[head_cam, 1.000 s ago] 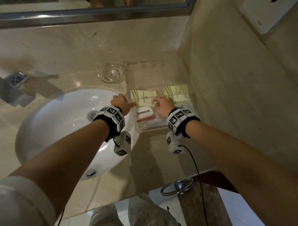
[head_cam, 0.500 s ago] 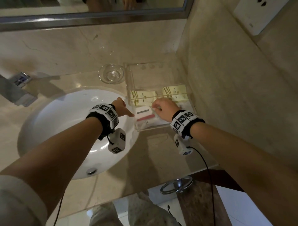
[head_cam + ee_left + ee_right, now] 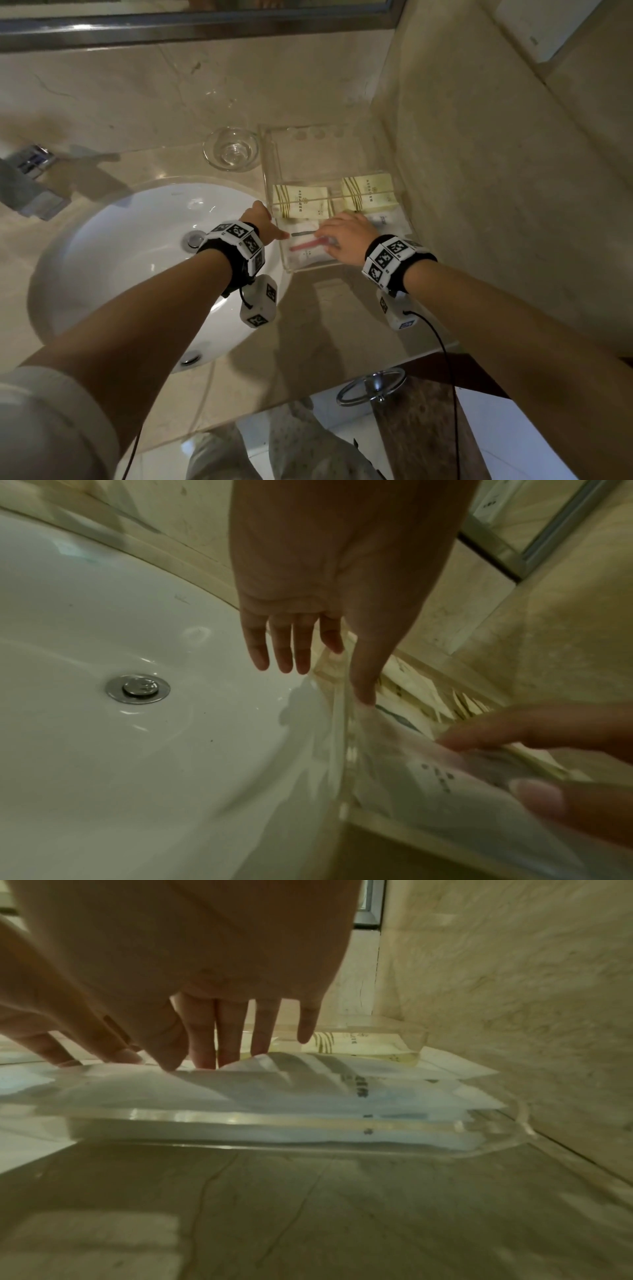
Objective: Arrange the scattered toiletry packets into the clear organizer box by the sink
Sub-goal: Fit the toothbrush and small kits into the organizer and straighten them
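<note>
The left hand [image 3: 262, 222] lay spread and held nothing, its thumb tip touching the sink-side wall of the clear organizer box [image 3: 270, 161] on the desk [image 3: 342, 325]. In the box's near section lay white packets [image 3: 301, 255], one showing a red stick. The right hand [image 3: 342, 236] rested on them, fingers straight, pressing down. Two cream packets [image 3: 370, 193] sat behind, flat in their row. To do this well, I judged, the left should steady the box while the right flattened the stack below the rim, square to the walls.
</note>
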